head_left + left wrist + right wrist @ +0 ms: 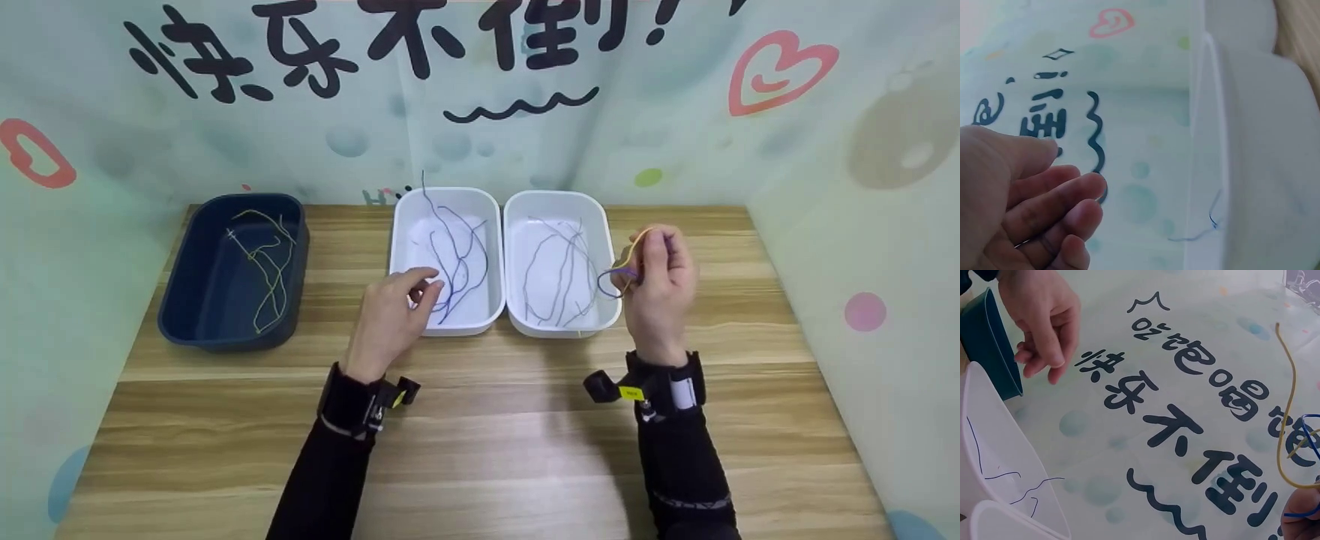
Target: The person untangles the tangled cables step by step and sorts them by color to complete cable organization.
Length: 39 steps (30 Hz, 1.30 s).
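My right hand [661, 281] is raised at the right rim of the right white bin, pinching a bent yellow wire [632, 249] and a looped blue wire [1310, 415] between thumb and fingers. Their ends stick out to the left of the hand. My left hand [394, 319] hovers over the near left corner of the left white bin [465, 331]. Its fingers curve loosely and hold nothing, as the left wrist view also shows. Blue wires lie tangled in that bin, one poking above its back rim. Thin greyish wires lie in the right white bin [604, 214].
A dark blue bin [187, 300] with several yellow wires [253, 256] stands at the left of the wooden table [465, 450]. The two white bins stand side by side at the back. A printed cloth [360, 127] hangs behind and along both sides.
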### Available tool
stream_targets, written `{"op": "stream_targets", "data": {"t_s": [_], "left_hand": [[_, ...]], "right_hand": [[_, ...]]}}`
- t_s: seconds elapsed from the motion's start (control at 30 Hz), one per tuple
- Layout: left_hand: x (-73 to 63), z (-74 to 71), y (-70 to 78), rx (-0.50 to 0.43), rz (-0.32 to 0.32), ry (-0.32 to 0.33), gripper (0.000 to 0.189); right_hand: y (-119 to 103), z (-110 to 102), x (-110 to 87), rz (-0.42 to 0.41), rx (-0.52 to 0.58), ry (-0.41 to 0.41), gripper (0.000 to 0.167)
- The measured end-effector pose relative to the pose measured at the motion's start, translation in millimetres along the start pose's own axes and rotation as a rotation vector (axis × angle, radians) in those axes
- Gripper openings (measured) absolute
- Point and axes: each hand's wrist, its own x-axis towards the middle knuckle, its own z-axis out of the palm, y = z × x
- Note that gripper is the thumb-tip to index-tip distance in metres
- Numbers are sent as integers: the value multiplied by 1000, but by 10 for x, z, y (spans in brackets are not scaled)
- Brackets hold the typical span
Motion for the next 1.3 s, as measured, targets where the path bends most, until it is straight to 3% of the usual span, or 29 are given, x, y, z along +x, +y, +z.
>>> {"op": "stream_targets", "data": {"t_s": [0.3,0.57,0.77,1.07,1.3], "left_hand": [[-73,-79,279,-259,124,84,17],[-161,11,481,-311,212,78,17],[-201,107,580,-373,250,34,18],[-234,245,605,-513,201,-67,14],[-244,258,637,-551,162,-47,9]], "right_hand": [[73,46,-120,-207,-335,-216,21],[191,127,-218,-323,-487,-426,13],[264,220,-316,-413,-600,-529,11],[366,290,-412,-462,-625,-638,18],[412,293,-427,-482,-635,-672,21]]}}
